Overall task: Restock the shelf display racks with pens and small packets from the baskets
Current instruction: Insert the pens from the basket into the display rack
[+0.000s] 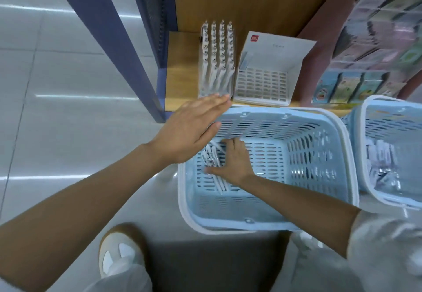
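A light blue basket (319, 154) stands on the floor below the wooden shelf (180, 74). A few white pens (211, 154) lie on its bottom at the left. My right hand (235, 161) reaches down into the basket, with its fingers curled over those pens. My left hand (191, 129) hovers flat with straight fingers above the basket's left rim, holding nothing. On the shelf a pen rack (217, 63) is filled with white pens. Beside it on the right is a white rack (262, 83) whose grid of slots holds no pens.
A second blue basket (392, 150) with clear packets stands at the right. Colourful small boxes (349, 88) line the shelf's right part. A blue shelf post (118, 40) rises at the left. My shoe (118, 253) is on the grey tiled floor.
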A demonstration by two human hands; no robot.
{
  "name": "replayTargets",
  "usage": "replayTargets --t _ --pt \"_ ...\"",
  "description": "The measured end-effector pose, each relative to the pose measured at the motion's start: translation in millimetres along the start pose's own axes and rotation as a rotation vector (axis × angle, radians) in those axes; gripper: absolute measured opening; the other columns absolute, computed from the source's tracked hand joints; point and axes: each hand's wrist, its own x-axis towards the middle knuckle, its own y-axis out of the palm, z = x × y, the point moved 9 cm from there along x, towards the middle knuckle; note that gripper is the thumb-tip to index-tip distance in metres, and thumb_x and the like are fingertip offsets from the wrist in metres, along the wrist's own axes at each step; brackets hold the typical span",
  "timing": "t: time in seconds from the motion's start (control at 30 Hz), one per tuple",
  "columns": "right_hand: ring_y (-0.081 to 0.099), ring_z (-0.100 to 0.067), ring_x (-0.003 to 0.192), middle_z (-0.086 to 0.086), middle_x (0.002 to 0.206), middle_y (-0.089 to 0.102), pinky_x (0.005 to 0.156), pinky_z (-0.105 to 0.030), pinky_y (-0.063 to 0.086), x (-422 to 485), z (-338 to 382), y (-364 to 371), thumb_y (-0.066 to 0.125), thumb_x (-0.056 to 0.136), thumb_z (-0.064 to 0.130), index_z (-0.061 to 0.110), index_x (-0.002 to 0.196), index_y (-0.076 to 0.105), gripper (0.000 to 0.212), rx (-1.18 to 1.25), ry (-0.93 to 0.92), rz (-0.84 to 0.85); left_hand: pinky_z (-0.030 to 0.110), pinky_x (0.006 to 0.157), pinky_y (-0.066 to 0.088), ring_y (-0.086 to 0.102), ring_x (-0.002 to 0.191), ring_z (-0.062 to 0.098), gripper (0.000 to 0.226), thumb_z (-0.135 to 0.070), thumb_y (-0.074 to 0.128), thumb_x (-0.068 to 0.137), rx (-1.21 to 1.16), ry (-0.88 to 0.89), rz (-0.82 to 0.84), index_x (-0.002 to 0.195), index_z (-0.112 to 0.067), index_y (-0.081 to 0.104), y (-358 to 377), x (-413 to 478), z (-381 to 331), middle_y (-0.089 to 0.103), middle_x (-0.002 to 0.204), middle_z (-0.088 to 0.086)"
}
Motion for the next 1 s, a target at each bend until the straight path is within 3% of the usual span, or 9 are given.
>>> replayTargets --t 0.13,0.3,0.37,0.43,0.5,0.63,0.8,0.9,1.0 --pt "0.036 -0.021 0.108 -0.005 0.115 0.039 0.088 -0.03 0.037 2.9 10.9 11.2 0.081 0.06 0.056 0.011 0.12 0.04 0.085 -0.087 -0.035 -0.001 0.038 0.115 0.028 0.024 0.146 0.013 0.052 -0.033 0.028 0.103 -0.026 0.024 -0.017 0.151 -0.014 0.033 1.2 0.2 1.7 0.03 0.157 -0.001" --pt "0.051 -0.025 0.087 -0.009 0.095 0.051 0.065 -0.03 0.031 -0.3 25.2 20.3 0.075 0.072 0.023 0.01 0.088 0.047 0.035 0.03 -0.081 0.095 0.036 0.116 0.027 0.025 0.146 0.014 0.052 -0.032 0.028 0.102 -0.04 0.031 -0.029 0.15 -0.014 0.034 0.6 0.2 2.1 0.031 0.157 -0.001" --pt "0.051 -0.024 0.072 -0.004 0.076 0.05 0.059 -0.029 0.031 -1.3 26.7 20.3 0.073 0.071 0.017 0.017 0.067 0.038 0.035 0.046 -0.094 0.136 0.037 0.116 0.027 0.024 0.146 0.013 0.052 -0.032 0.028 0.102 -0.043 0.028 -0.023 0.15 -0.014 0.034 0.4 0.7 3.2 0.031 0.157 -0.001" --pt "0.047 -0.016 0.06 0.003 0.062 0.046 0.053 -0.028 0.031 -0.6 22.5 18.8 0.073 0.071 0.013 0.02 0.06 0.035 0.041 0.136 -0.076 0.168 0.038 0.115 0.029 0.024 0.146 0.013 0.052 -0.031 0.028 0.102 -0.045 0.029 -0.018 0.15 -0.014 0.034 0.4 1.0 3.3 0.031 0.157 -0.001" --pt "0.048 -0.009 0.055 0.005 0.06 0.05 0.051 -0.023 0.036 -0.3 15.0 19.3 0.074 0.073 0.01 0.018 0.061 0.044 0.033 0.282 -0.042 0.219 0.038 0.116 0.028 0.025 0.146 0.013 0.051 -0.03 0.029 0.102 -0.05 0.03 -0.019 0.15 -0.014 0.034 -0.4 1.1 3.1 0.032 0.157 -0.001" --pt "0.06 -0.009 0.068 0.006 0.073 0.062 0.065 -0.021 0.048 -4.8 9.5 8.7 0.074 0.079 0.011 0.014 0.085 0.064 0.011 0.48 -0.056 0.335 0.032 0.116 0.025 0.025 0.145 0.011 0.051 -0.031 0.029 0.102 -0.048 0.025 -0.015 0.15 -0.015 0.034 -0.8 1.4 3.7 0.032 0.157 -0.003" --pt "0.051 -0.002 0.058 0.014 0.065 0.055 0.06 -0.016 0.041 -19.2 35.7 -61.0 0.074 0.082 0.013 0.014 0.085 0.061 0.013 0.599 -0.191 0.349 0.036 0.116 0.027 0.027 0.144 0.009 0.053 -0.04 0.027 0.101 -0.108 -0.013 0.038 0.149 -0.018 0.037 -0.3 5.1 6.2 0.035 0.155 -0.005" --pt "0.046 -0.004 0.055 0.015 0.061 0.051 0.055 -0.017 0.039 -40.6 52.9 -110.4 0.071 0.084 0.007 0.012 0.082 0.058 0.014 0.636 -0.261 0.388 0.032 0.115 0.027 0.034 0.14 0.01 0.053 -0.044 0.026 0.101 -0.22 -0.063 -0.02 0.143 -0.018 0.046 -15.9 10.4 3.8 0.043 0.15 -0.005" --pt "0.046 -0.009 0.057 0.011 0.063 0.052 0.055 -0.021 0.039 -47.7 62.5 -166.9 0.07 0.085 0.008 0.016 0.084 0.061 0.012 0.678 -0.32 0.254 0.029 0.11 0.034 0.045 0.129 0.008 0.046 -0.036 0.03 0.101 -0.517 -0.178 -0.134 0.139 -0.018 0.049 -35.1 16.8 -2.5 0.053 0.137 -0.004"
